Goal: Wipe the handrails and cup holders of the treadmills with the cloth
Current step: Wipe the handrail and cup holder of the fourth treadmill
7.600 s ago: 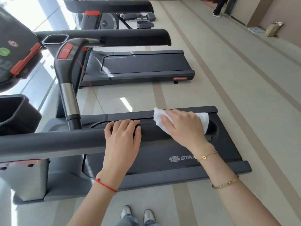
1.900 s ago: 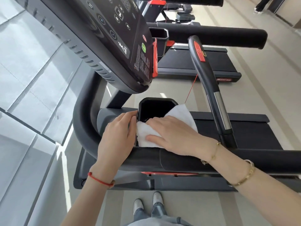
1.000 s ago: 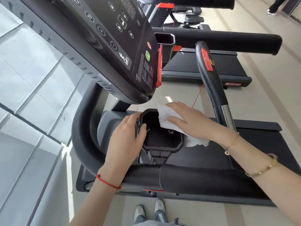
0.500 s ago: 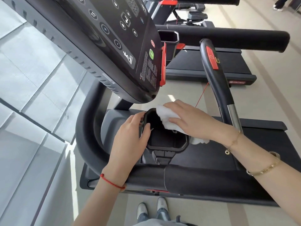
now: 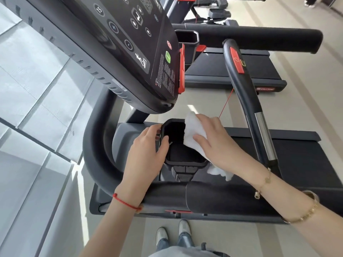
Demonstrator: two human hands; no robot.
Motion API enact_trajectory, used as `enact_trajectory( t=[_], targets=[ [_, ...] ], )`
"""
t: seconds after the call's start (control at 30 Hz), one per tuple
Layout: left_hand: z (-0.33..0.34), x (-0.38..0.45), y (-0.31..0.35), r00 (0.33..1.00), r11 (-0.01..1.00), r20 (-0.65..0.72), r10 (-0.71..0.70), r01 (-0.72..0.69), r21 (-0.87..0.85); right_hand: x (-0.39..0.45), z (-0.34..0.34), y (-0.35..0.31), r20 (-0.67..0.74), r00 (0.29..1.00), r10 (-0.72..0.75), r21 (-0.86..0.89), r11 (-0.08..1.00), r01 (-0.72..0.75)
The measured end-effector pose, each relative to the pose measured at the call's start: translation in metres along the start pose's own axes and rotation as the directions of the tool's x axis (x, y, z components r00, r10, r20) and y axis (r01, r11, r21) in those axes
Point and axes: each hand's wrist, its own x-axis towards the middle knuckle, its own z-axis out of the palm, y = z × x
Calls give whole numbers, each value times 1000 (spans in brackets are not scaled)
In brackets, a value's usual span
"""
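White cloth [image 5: 193,140] under flat right hand [image 5: 220,143]; left hand [image 5: 146,156] grips cup holder [image 5: 185,162]; beige floor [image 5: 306,112].

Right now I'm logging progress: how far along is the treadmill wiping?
In hand: the right hand presses the white cloth on the cup holder rim while the left hand grips it. Nothing shows as finished. Left: the next treadmill's handrail and cup holder.

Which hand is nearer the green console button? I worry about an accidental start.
Right hand, by a little, on the cloth below the green button; left hand sits lower-left, gripping the cup holder.
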Motion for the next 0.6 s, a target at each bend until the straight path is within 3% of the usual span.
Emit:
enact_trajectory(
  t=[0.17,0.4,0.6],
  targets=[
    [1,1,-1,1000,1000,7,-4,4,15,27,-14,-13,98,992,82,28,996,-86],
    [2,1,-2,1000,1000,4,-6,6,14,-32,11,-20,0,965,263,177,949,-259],
    [1,2,-3,1000,1000,11,-7,6,17,21,-14,-17,114,979,167,41,984,-173]
  ],
)
